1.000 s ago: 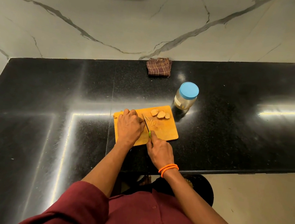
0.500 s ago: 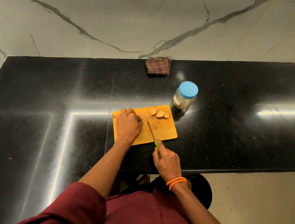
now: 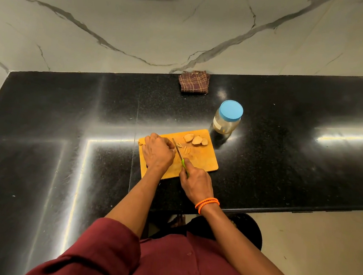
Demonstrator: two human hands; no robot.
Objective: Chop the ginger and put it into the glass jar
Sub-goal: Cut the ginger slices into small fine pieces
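An orange cutting board lies on the black counter. My left hand rests curled on its left part, holding down a ginger piece that is mostly hidden under the fingers. My right hand grips the green handle of a small knife, whose blade lies right beside my left fingertips. Thin ginger strips lie to the right of the blade. Three ginger slices sit at the board's far edge. The glass jar with a blue lid on stands upright just beyond the board's far right corner.
A folded brown checked cloth lies at the back of the counter against the marble wall. The counter's front edge runs close below my right wrist. A dark round bin stands on the floor under it.
My right hand pulled the knife back toward me, then pushed it forward again beside my left fingers. My left hand stayed on the ginger.
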